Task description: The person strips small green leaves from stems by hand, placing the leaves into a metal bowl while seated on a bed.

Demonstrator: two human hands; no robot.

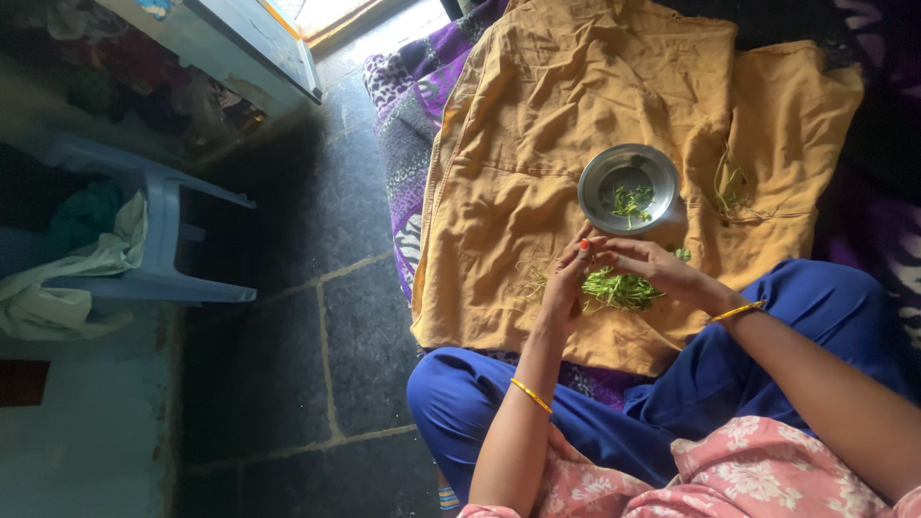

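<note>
Pinching together at the fingertips, my left hand (568, 278) and right hand (645, 264) are meeting over a small sprig of the green leafy herbs (624, 288); I am seeing both sets of fingers pressed close on it, though the sprig itself is too small to make out clearly. Most of the herbs are lying in a loose bunch just under my right palm, resting on the mustard-yellow cloth (537, 144) spread before my knees. Just beyond my fingers, a round steel bowl (628, 187) is sitting on the same cloth, holding a few plucked green bits. To the right of the bowl, some thin bare stems (731, 192) are lying scattered. I am wearing thin gold bangles, blue trousers and a pink flowered top. Under the cloth a purple patterned blanket (413, 105) is showing, and past it dark stone floor tiles (326, 221) are running toward a pale blue plastic chair (158, 230) draped with a light cloth.
</note>
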